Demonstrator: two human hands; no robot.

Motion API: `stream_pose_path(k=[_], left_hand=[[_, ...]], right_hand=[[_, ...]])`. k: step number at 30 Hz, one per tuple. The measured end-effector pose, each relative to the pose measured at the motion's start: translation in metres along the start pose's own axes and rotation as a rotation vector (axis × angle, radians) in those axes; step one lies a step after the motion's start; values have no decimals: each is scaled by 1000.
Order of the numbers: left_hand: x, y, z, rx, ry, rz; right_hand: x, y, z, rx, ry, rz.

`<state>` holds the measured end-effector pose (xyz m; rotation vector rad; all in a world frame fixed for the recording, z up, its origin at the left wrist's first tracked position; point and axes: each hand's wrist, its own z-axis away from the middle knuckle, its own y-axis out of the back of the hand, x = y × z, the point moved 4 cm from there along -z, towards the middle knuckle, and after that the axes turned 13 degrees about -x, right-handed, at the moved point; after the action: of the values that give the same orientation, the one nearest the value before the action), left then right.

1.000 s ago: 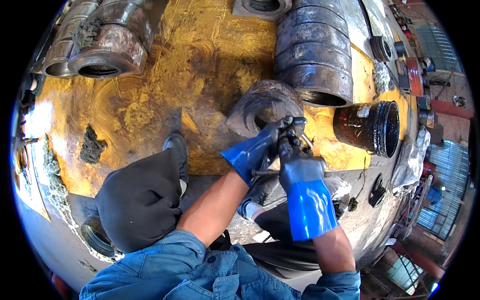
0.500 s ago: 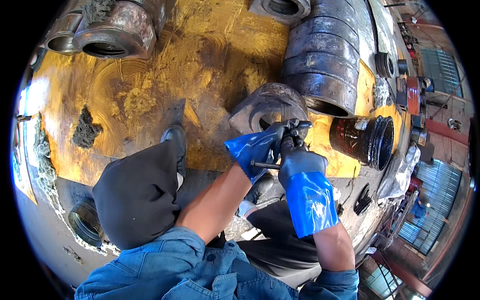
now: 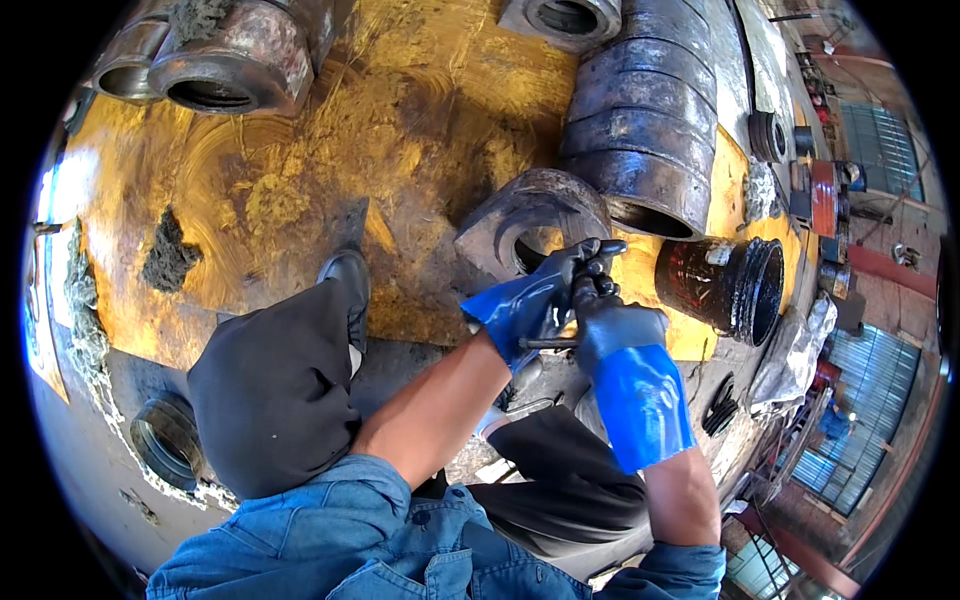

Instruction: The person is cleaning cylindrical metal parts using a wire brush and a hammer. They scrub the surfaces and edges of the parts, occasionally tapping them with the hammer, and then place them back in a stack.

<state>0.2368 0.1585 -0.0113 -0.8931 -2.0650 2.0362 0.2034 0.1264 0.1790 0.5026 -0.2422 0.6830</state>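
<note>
Both my hands wear blue rubber gloves, blackened with grease over the fingers, and they meet in front of me. My right hand (image 3: 615, 325) is closed around a slim dark metal rod (image 3: 548, 343), whose end sticks out to the left below my left glove. My left hand (image 3: 560, 285) is closed just above and against the right fingers, one finger stretched out to the right. Whatever lies between its fingers is hidden. Just beyond the hands, a heavy metal ring (image 3: 535, 205) with a round hole rests on the yellow, greasy sheet (image 3: 400, 180).
A long ribbed metal cylinder (image 3: 645, 120) lies beyond on the right, near a black-smeared bucket (image 3: 720, 285) on its side. Large threaded metal collars (image 3: 225, 75) stand at the far left. A dark greasy rag (image 3: 170, 255) and another metal ring (image 3: 165, 440) lie left.
My right hand has shifted slightly right and down, and the rod's end has moved right with it. The left hand stays close to the right fingers.
</note>
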Motion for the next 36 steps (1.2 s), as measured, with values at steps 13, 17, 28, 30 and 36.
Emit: stream_pose_path(k=[13,17,28,30,36], left_hand=[[-1,-33,5,126,-279,260],[5,-27,16,168,-357,347],[14,-14,5,125,-378,430],[18,1,1,295,-327,218],[-19,14,-9,597,-224,-866]], right_hand=[[21,9,-21,4,184,329],[11,16,-28,-24,210,360],[15,28,-21,21,231,404],[36,8,-36,276,394,225],[82,-158,-74,692,505,-812]])
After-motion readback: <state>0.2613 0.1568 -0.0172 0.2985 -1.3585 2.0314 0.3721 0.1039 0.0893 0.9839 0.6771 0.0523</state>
